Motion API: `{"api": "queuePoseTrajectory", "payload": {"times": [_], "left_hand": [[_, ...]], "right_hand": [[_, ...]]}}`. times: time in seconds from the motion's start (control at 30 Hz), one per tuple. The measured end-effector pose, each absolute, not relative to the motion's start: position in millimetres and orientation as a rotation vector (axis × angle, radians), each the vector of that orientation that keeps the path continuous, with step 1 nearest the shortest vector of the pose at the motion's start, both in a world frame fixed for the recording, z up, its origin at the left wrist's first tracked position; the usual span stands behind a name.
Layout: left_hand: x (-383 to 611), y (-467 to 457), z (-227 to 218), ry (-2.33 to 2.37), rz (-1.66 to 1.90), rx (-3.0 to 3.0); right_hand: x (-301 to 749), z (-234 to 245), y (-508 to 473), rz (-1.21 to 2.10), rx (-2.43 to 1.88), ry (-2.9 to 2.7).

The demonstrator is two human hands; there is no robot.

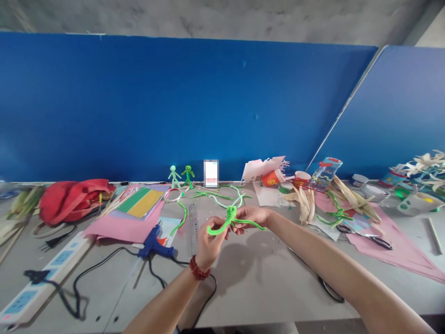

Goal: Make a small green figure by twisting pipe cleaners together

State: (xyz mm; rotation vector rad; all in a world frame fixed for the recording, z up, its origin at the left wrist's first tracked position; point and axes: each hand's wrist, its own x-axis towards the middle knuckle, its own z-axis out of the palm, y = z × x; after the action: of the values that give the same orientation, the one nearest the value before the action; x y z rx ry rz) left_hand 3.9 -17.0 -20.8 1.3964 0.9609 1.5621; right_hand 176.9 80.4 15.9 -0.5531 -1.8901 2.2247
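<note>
Grey table [257,283] stands before blue partition [187,102]. One green figure [231,213] is above the table, between left hand [210,237] and right hand [256,217], both pinching it. Blue glue gun [152,243] lies left of the left hand; two small dolls [188,173] stand near the partition.

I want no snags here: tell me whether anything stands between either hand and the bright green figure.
Nothing visible does: the left hand and the right hand both have fingers on the bright green figure, above the grey table.
</note>
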Motion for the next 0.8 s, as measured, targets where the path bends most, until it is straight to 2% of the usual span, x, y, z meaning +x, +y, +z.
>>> {"api": "queuePoseTrajectory", "payload": {"times": [0.23, 0.6, 0.8], "left_hand": [[1.9, -7.9, -11.2, 0.833, 1.468, 0.904], [2.1, -4.0, -21.3, 0.857, 1.58, 0.963], [2.5, -2.9, -25.2, 0.924, 1.592, 0.976]], "right_hand": [[174.0, 9.2, 65.7, 1.785, -0.578, -1.77], [138.5, -21.7, 16.1, 1.396, -0.712, -1.39], [126.3, -18.3, 2.8, 1.063, -0.834, -1.507]]}}
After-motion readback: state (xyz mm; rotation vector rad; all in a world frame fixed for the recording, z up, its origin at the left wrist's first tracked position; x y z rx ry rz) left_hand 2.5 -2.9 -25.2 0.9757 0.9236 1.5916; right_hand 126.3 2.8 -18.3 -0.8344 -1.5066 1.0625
